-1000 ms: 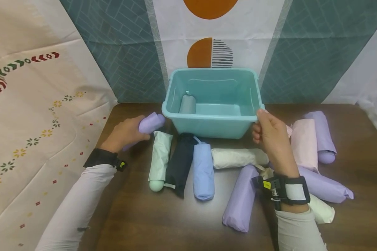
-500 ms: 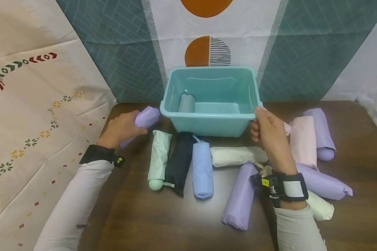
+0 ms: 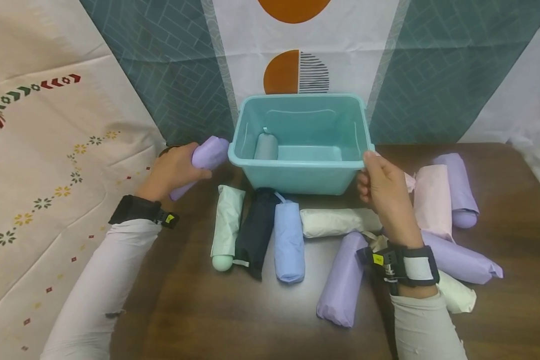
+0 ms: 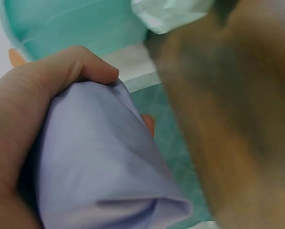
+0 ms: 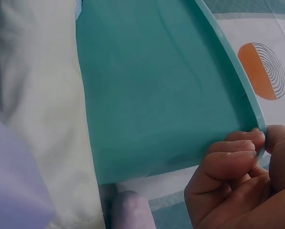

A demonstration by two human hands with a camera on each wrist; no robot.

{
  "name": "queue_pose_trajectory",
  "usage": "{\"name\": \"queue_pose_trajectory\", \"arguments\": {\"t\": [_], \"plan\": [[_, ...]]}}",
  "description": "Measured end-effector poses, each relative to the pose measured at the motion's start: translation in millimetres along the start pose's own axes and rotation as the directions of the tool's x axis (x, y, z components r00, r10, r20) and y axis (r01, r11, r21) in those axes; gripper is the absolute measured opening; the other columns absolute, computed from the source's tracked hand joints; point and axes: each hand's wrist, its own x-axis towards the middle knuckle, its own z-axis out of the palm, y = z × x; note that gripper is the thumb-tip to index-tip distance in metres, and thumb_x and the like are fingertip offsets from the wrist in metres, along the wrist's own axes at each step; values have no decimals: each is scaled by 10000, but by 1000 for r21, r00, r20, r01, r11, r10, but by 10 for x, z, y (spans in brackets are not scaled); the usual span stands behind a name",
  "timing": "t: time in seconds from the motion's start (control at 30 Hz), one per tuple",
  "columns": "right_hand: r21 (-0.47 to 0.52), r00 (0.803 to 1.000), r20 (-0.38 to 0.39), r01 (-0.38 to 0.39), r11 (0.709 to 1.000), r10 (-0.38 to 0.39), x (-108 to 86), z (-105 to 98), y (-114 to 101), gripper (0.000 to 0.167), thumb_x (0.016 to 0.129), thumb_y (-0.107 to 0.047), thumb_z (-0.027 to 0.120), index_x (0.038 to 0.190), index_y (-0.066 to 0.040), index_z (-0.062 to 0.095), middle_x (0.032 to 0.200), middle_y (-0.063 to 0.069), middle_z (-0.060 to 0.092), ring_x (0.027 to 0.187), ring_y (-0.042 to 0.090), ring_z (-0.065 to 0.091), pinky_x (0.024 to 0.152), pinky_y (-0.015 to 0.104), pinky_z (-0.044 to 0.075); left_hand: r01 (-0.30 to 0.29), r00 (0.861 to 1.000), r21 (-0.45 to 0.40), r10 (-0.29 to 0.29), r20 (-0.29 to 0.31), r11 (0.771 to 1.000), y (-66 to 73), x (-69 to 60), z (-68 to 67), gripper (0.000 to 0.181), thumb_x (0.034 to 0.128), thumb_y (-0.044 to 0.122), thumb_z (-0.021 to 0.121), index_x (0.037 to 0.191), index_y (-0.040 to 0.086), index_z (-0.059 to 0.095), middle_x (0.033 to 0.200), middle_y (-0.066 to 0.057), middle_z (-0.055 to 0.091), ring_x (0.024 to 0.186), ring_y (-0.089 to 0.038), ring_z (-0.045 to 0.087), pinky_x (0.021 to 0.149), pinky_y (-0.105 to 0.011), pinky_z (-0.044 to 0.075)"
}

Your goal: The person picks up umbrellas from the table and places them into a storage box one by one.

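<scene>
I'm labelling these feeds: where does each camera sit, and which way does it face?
Head: worn on the head, facing forward and down at the teal bin; left grip, right grip and both forearms show.
Left wrist: on that wrist, facing the purple umbrella; part of the left grip holding it shows.
Right wrist: on that wrist, facing the bin's rim; the right grip pinching it shows.
Head and right wrist share that rim.

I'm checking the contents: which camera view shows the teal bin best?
The head view: it looks into the teal bin and shows a gray bundle inside. The left wrist view catches only a part; the right wrist view, a wall and the rim the right hand pinches.
</scene>
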Motion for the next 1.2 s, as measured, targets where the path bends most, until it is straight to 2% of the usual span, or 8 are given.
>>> {"name": "queue_pose_trajectory", "arguments": {"t": [0.13,0.3,0.53,0.7,0.8,0.97,1.1,1.2], "plan": [[10,1000,1,3,1000,-3,-4,-9,6,528,1052,-515,621,962,-1,540,792,34,483,658,143,453,516,221,396,-9,1000,-49,8,-13,999,100,78,-165,522,854,299,816,1236,11,606,1041,-200,693,847,-383,656,733,-553,521],[17,1000,3,9,1000,-9,10,-7,5,516,1059,-496,622,947,1,537,786,35,481,649,140,449,511,220,387,8,999,-30,-10,-52,1000,212,150,-354,566,867,326,792,1273,-10,586,1074,-239,682,865,-413,658,735,-573,525],[29,1000,13,4,1000,-4,26,-7,1,487,1070,-454,627,929,3,531,790,52,474,643,153,440,506,232,375,45,997,-4,-45,-59,999,367,244,-476,621,876,363,752,1316,-26,551,1107,-254,659,894,-429,638,734,-586,517],[3,1000,0,6,1000,-6,24,-11,-2,498,1068,-468,624,924,0,532,790,48,479,647,152,446,512,226,383,75,994,-8,-75,-78,997,484,320,-566,609,870,356,728,1296,-40,543,1112,-255,648,905,-434,627,738,-579,498],[-9,1000,-4,14,1000,-14,35,-1,-20,493,1070,-466,619,922,-4,533,785,43,481,648,148,449,514,223,387,89,993,-23,-91,-69,996,552,380,-622,627,877,384,706,1326,-20,542,1140,-235,646,925,-418,624,736,-562,493],[43,1000,12,4,999,-4,41,21,-30,465,1080,-429,620,914,-8,511,780,52,466,640,150,446,511,227,395,102,993,-104,-108,-52,989,652,445,-665,630,881,391,686,1353,-1,538,1182,-210,642,958,-393,629,730,-525,499],[104,1000,18,7,995,-8,41,42,-15,452,1086,-384,623,909,9,489,785,68,449,639,165,443,516,238,404,114,990,-206,-128,-55,972,755,470,-637,669,896,414,688,1391,-2,516,1230,-203,629,1006,-382,632,772,-515,521],[99,1000,3,17,995,-17,37,45,-6,459,1089,-387,616,915,18,487,789,72,453,644,170,453,525,246,415,122,989,-266,-141,-52,956,867,492,-601,721,907,483,702,1415,11,506,1246,-191,631,1024,-365,639,797,-505,538]]}}
